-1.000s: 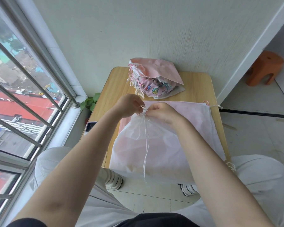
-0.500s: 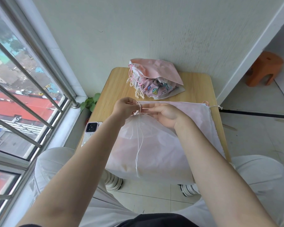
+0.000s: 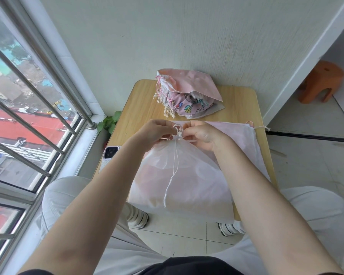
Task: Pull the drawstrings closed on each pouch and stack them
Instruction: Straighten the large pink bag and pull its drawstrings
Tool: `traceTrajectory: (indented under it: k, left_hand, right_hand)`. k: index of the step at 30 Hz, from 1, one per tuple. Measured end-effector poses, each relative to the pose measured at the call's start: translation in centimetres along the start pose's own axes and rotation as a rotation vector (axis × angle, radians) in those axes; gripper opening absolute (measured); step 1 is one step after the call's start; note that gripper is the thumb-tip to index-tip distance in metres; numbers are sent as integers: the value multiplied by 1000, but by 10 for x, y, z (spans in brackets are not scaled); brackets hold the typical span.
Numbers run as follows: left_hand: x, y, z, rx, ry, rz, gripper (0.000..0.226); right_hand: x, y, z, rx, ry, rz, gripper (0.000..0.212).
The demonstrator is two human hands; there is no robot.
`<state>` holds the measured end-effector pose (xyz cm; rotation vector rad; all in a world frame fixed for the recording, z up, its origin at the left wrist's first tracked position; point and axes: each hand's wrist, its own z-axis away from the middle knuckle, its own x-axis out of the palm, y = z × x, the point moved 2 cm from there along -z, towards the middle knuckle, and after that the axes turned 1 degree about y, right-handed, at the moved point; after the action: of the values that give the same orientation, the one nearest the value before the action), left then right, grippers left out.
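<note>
pouch mouth (image 3: pixel 176 135) hidden behind fingertips, phone (image 3: pixel 109 158) partly covered

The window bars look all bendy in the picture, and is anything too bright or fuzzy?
Head view: the wide-angle lens bows the window bars and the wall edges near the frame's sides; daylight from the window leaves the white pouch pale and a bit washed out; the hands' fingers at the drawstring look slightly soft.

The wooden table (image 3: pixel 242 104) bears a pouch pile (image 3: pixel 187 96), flat pink pouches (image 3: pixel 236 135), and a phone (image 3: pixel 109 157).
</note>
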<state>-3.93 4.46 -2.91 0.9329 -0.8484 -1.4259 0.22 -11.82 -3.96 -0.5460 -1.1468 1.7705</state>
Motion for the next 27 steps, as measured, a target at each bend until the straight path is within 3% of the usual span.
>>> traceTrajectory:
  k: [4,6,10,14,17,20,24,27]
  left_hand:
    - [1,1,2,-18,-48,54,6]
    - [1,1,2,-17,-44,80,10]
    - [-3,-3,1,-36,29,98,12]
    - [-2,-11,-1,-100,125,177,11]
    - [-1,-14,-2,-142,175,255,15]
    - [-3,-15,-4,-167,224,336,20]
    - [-8,-15,-5,-160,308,386,25]
    - [-7,-15,-3,-142,271,516,25]
  right_hand:
    - [-6,-5,-4,-130,352,552,8]
    - [-13,-5,-8,-188,491,586,16]
    - [-21,-9,-5,-128,561,-4,27]
    - [-15,-18,5,-98,330,-764,27]
    - [-14,-23,9,-116,234,-859,36]
    - [-16,-23,10,-80,218,-604,37]
    - [-15,-28,19,-117,394,402,29]
    - [-9,-27,20,-120,276,824,29]
